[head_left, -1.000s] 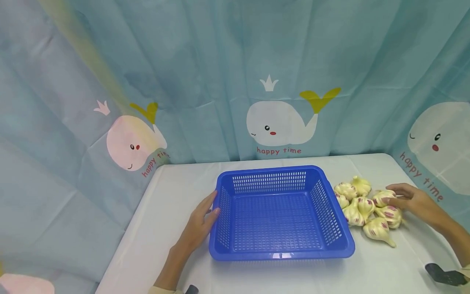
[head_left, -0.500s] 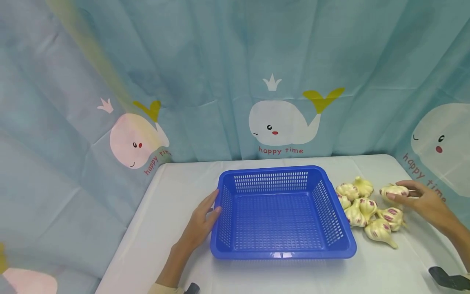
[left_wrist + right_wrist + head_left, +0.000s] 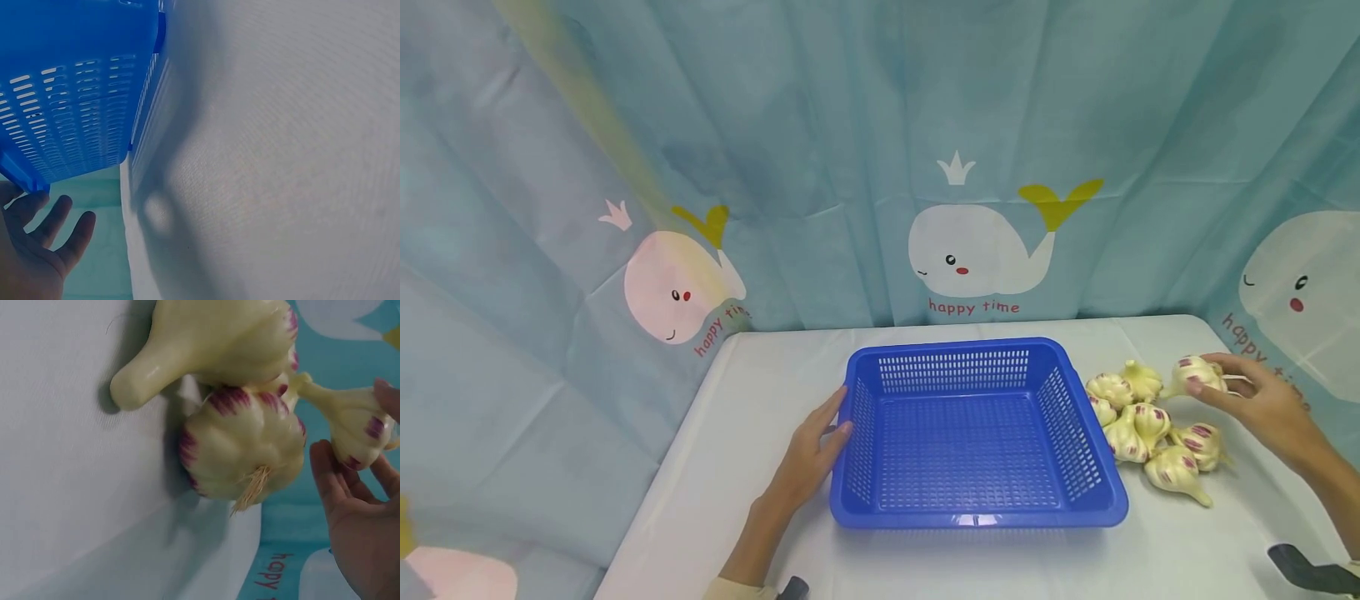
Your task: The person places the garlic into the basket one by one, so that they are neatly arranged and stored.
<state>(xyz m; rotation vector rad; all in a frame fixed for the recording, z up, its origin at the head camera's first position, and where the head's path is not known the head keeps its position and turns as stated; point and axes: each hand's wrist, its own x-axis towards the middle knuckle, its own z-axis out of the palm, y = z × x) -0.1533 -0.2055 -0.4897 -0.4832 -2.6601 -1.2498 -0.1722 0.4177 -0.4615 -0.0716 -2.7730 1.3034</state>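
A garlic bulb [image 3: 1197, 376] with purple streaks is held by my right hand [image 3: 1262, 404] between thumb and fingers, above the right end of the table. In the right wrist view the held garlic bulb [image 3: 359, 425] points its stem away from the palm. Several other garlic bulbs [image 3: 1178, 472] lie clustered to the left and nearer the front. My left hand [image 3: 808, 454] touches the left rim of a blue plastic basket [image 3: 977, 521], fingers mostly straight. In the left wrist view my left hand's fingers [image 3: 78, 237] spread, one meeting the rim.
The basket's perforated floor [image 3: 966, 450] is bare. Its right wall stands close beside the garlic pile. A white cloth [image 3: 722, 433] covers the table, and a blue whale-print curtain [image 3: 820, 167] hangs behind and at both sides.
My right hand has lifted one garlic bulb off the pile and turned it so its stem points left. My left hand stays at the basket's rim.
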